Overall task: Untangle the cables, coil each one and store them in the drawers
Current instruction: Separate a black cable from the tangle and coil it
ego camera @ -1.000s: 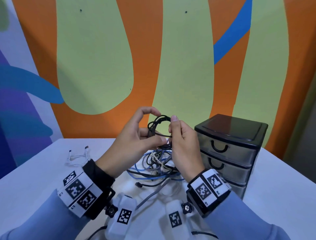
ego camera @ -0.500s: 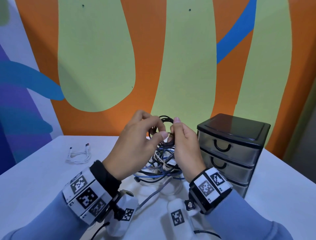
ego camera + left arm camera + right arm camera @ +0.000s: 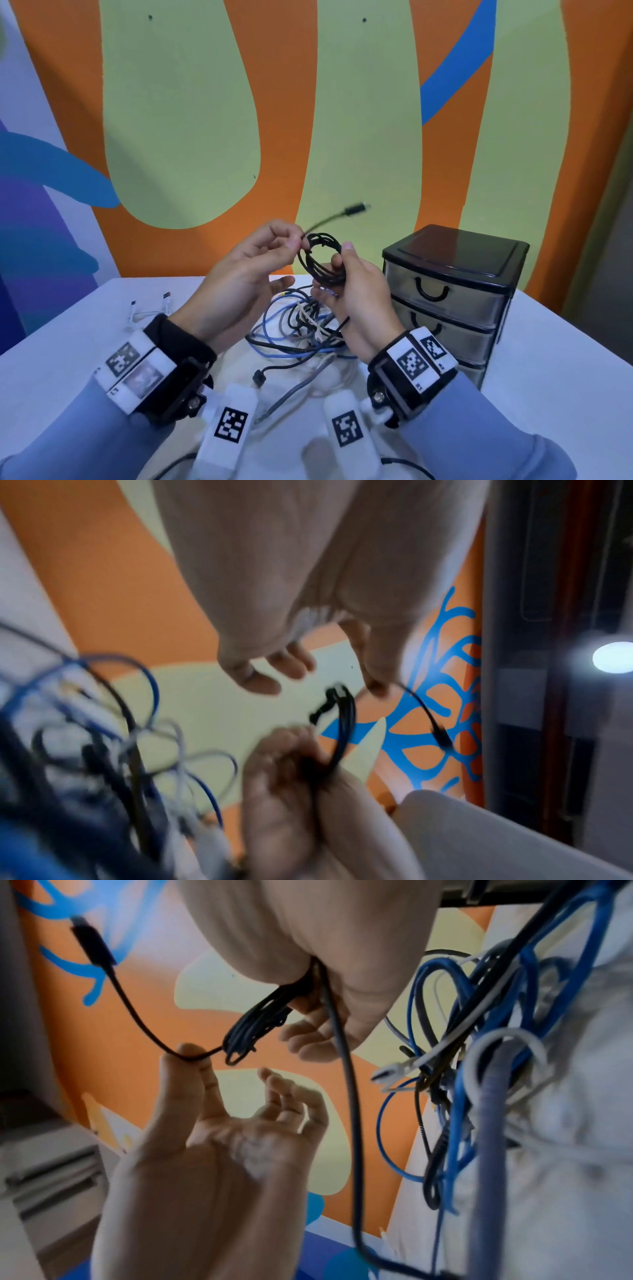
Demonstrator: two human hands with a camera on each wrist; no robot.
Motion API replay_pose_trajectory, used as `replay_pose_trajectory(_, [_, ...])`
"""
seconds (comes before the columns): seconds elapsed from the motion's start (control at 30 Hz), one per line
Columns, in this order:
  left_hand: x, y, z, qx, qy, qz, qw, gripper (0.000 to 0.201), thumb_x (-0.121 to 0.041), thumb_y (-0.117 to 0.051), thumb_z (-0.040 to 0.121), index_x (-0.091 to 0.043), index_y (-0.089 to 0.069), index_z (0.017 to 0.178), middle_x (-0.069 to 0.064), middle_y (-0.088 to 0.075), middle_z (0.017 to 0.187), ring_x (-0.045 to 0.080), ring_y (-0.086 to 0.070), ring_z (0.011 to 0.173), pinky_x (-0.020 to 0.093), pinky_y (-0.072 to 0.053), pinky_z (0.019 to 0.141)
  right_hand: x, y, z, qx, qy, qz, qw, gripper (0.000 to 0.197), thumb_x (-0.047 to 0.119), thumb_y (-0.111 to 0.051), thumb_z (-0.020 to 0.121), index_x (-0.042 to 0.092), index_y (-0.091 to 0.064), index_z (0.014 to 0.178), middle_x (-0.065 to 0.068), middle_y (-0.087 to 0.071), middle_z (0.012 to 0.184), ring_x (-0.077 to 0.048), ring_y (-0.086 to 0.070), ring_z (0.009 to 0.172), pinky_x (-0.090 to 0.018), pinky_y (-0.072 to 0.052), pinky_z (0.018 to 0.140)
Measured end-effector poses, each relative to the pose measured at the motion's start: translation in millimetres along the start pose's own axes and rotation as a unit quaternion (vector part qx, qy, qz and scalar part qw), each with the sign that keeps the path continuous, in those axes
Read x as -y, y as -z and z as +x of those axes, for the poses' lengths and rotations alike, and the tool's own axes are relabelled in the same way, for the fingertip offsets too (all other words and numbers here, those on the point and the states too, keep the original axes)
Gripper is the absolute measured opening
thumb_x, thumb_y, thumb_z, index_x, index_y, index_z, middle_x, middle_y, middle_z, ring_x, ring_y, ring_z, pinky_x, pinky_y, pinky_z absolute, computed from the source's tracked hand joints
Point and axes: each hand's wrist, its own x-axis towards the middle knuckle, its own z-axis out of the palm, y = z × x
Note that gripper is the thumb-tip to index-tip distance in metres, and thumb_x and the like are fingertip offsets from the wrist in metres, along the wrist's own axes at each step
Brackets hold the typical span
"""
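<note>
Black cable point(image 3: 320, 262) coiled into a small loop, held up above the cable tangle point(image 3: 301, 329) and left of the drawer unit point(image 3: 448, 301). Right hand point(image 3: 356, 294) gripping the coil at its lower edge, fingers curled round the bundled turns. Left hand point(image 3: 250, 274) pinching the loose tail between thumb and forefinger just beside the coil's top; other fingers relaxed and spread. Plug end point(image 3: 356, 208) sticking out up and right, motion-blurred. Step in hand, by the look of it: finishing the coil, tucking or wrapping the last free length. Next move probably calls for passing the tail round or through the loop so it holds, then freeing a hand to pull a drawer; all three drawers look closed. Tangle of blue, grey, white and black leads on the table point(image 3: 548, 359) left of the unit, not yet sorted. White cable point(image 3: 150, 310) lying apart, far left of the unit.
</note>
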Motion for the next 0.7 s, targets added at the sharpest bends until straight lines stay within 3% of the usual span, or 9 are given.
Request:
replay_pose_trajectory(0.1, [-4, 11, -1, 0.054, 0.011, 0.138, 0.989, 0.022, -0.041, -0.075, 0.088, -0.021, -0.071, 0.095, 0.003, -0.062, 0.102, 0.016, -0.051, 0.094, 0.033, -0.040, 0.086, 8, 4, 3, 0.028, -0.024, 0.157, 0.987, 0.034, 0.028, -0.045, 0.112, 0.011, -0.051, 0.083, -0.003, -0.053, 0.060, -0.014, -0.057, 0.051, -0.025, -0.053, 0.053])
replay_pose_trajectory(0.17, [-3, 12, -2, 0.051, 0.030, 0.157, 0.986, 0.027, -0.042, -0.078, 0.091, -0.016, -0.071, 0.096, 0.005, -0.065, 0.100, 0.016, -0.056, 0.093, 0.033, -0.047, 0.087, 10, 4, 3, 0.058, -0.033, 0.208, 0.976, 0.033, 0.027, -0.043, 0.112, 0.011, -0.050, 0.085, 0.001, -0.041, 0.059, -0.011, -0.046, 0.048, -0.021, -0.044, 0.048])
replay_pose_trajectory(0.23, [2, 7, -2, 0.033, 0.035, 0.162, 0.986, 0.026, -0.034, -0.080, 0.094, -0.010, -0.069, 0.095, 0.005, -0.068, 0.093, 0.017, -0.064, 0.089, 0.033, -0.054, 0.084, 7, 3, 3, 0.074, -0.032, 0.209, 0.975, 0.032, 0.027, -0.042, 0.113, 0.010, -0.051, 0.088, 0.004, -0.030, 0.058, -0.008, -0.034, 0.045, -0.020, -0.033, 0.044])
replay_pose_trajectory(0.33, [10, -5, -1, -0.018, 0.036, 0.145, 0.989, 0.027, -0.010, -0.081, 0.089, -0.006, -0.058, 0.100, 0.005, -0.066, 0.083, 0.024, -0.071, 0.075, 0.032, -0.062, 0.070, 6, 3, 4, 0.105, -0.021, 0.213, 0.971, 0.031, 0.028, -0.041, 0.113, 0.009, -0.053, 0.092, 0.007, -0.026, 0.055, -0.006, -0.027, 0.044, -0.019, -0.028, 0.042])
replay_pose_trajectory(0.47, [3, -5, 0, -0.041, 0.078, 0.118, 0.989, 0.034, 0.004, -0.073, 0.095, -0.009, -0.059, 0.123, 0.013, -0.071, 0.090, 0.023, -0.067, 0.064, 0.024, -0.049, 0.048, 13, 9, 2, 0.155, -0.041, 0.248, 0.955, 0.030, 0.028, -0.041, 0.111, 0.011, -0.053, 0.089, 0.005, -0.026, 0.057, -0.010, -0.025, 0.049, -0.024, -0.026, 0.051])
replay_pose_trajectory(0.57, [-2, -3, 1, -0.057, 0.115, 0.036, 0.991, 0.033, 0.009, -0.057, 0.101, -0.007, -0.062, 0.129, 0.019, -0.070, 0.096, 0.016, -0.056, 0.051, 0.018, -0.031, 0.036, 14, 6, 0, 0.169, -0.030, 0.234, 0.957, 0.027, 0.025, -0.040, 0.111, 0.011, -0.053, 0.091, 0.004, -0.027, 0.060, -0.011, -0.026, 0.052, -0.026, -0.027, 0.057])
replay_pose_trajectory(0.63, [-4, -4, 1, -0.076, 0.148, -0.032, 0.986, 0.036, 0.006, -0.048, 0.101, -0.005, -0.064, 0.132, 0.018, -0.068, 0.091, 0.013, -0.046, 0.041, 0.016, -0.024, 0.030, 10, 2, -3, 0.176, -0.021, 0.212, 0.961, 0.026, 0.025, -0.040, 0.112, 0.009, -0.054, 0.095, 0.003, -0.028, 0.063, -0.011, -0.028, 0.053, -0.028, -0.027, 0.061])
replay_pose_trajectory(0.7, [-7, -8, 0, -0.088, 0.154, -0.067, 0.982, 0.031, -0.009, -0.049, 0.106, -0.002, -0.067, 0.130, 0.015, -0.068, 0.090, 0.010, -0.036, 0.040, 0.015, -0.021, 0.028, 7, -2, -5, 0.186, -0.010, 0.193, 0.963, 0.024, 0.023, -0.041, 0.111, 0.006, -0.054, 0.101, 0.001, -0.031, 0.064, -0.013, -0.031, 0.056, -0.030, -0.030, 0.068])
